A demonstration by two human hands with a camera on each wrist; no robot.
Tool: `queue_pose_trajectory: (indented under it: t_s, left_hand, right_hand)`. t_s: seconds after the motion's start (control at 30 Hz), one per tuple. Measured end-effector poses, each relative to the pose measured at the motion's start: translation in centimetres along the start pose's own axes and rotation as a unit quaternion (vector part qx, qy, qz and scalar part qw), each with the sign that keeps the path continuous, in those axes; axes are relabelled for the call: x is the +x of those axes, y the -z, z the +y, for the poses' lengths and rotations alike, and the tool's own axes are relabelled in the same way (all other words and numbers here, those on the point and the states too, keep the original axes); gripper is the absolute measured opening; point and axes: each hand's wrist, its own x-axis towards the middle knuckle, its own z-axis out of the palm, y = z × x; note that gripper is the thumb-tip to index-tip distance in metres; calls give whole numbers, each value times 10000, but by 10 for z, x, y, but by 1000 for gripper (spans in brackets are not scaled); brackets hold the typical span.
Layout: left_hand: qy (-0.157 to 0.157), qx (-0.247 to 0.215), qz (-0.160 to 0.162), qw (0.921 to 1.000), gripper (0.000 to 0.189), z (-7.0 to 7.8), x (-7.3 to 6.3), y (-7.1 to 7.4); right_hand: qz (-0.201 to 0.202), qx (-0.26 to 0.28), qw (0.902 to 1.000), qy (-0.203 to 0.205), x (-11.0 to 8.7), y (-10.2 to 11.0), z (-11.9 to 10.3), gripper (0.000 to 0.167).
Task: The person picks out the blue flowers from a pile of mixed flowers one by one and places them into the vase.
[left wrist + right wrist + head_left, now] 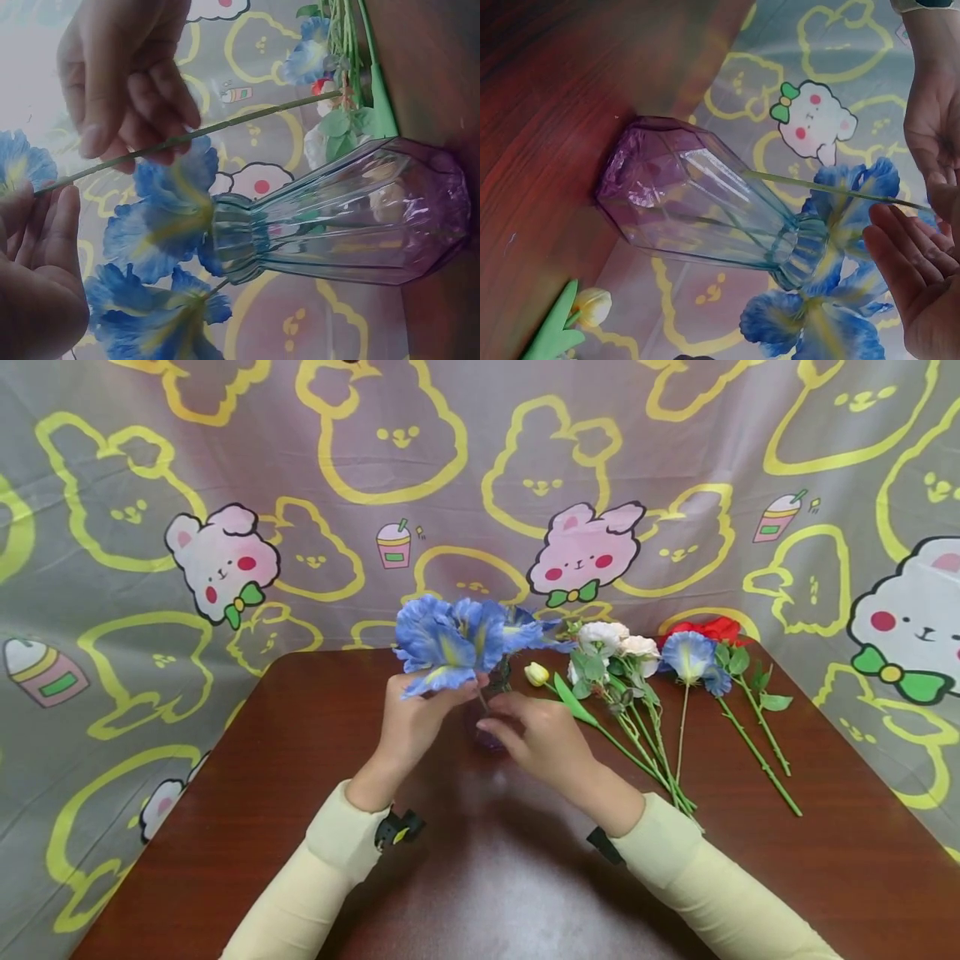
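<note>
My left hand (pixel 408 718) pinches the thin green stem (pixel 247 118) of a blue artificial iris (pixel 442 652) just under its bloom. My right hand (pixel 551 739) is beside that stem, its fingertips touching it and a gap showing between thumb and forefinger. Behind the hands stands a faceted glass vase (pixel 697 202), purple at the base and teal at the neck, mostly hidden in the head view. Blue irises (pixel 821 322) stand in its mouth. The held stem slants across the outside of the vase in the right wrist view.
On the right of the brown table (pixel 225 827) lie a yellow tulip (pixel 536 674), pale roses (pixel 600 639), another blue iris (pixel 688 657) and red flowers (pixel 705 628), stems pointing forward. A patterned curtain (pixel 465 460) hangs behind the table.
</note>
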Motion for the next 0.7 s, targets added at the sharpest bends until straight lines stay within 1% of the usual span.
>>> queue_pose_trajectory:
  t_s: [0.13, 0.3, 0.43, 0.53, 0.63, 0.7]
  left_hand:
    - [-53, 28, 69, 10000, 14, 2, 1, 4]
    - [-216, -223, 283, 9991, 17, 7, 2, 8]
    - [-476, -427, 481, 9968, 18, 13, 5, 12]
    - [-690, -332, 622, 9951, 17, 19, 6, 17]
    - [-832, -272, 815, 9928, 16, 25, 7, 20]
    - [-952, -346, 912, 9907, 15, 29, 9, 22]
  right_hand:
    - [-44, 44, 10000, -53, -1, 3, 3, 25]
    - [-68, -11, 9995, -300, -2, 8, 10, 25]
    - [-157, -78, 9984, -534, -4, 9, 15, 28]
    - [-243, -135, 9972, -696, -4, 10, 18, 32]
    - [-312, -242, 9955, -864, -5, 10, 21, 34]
    - [-353, -295, 9944, -955, -6, 10, 23, 34]
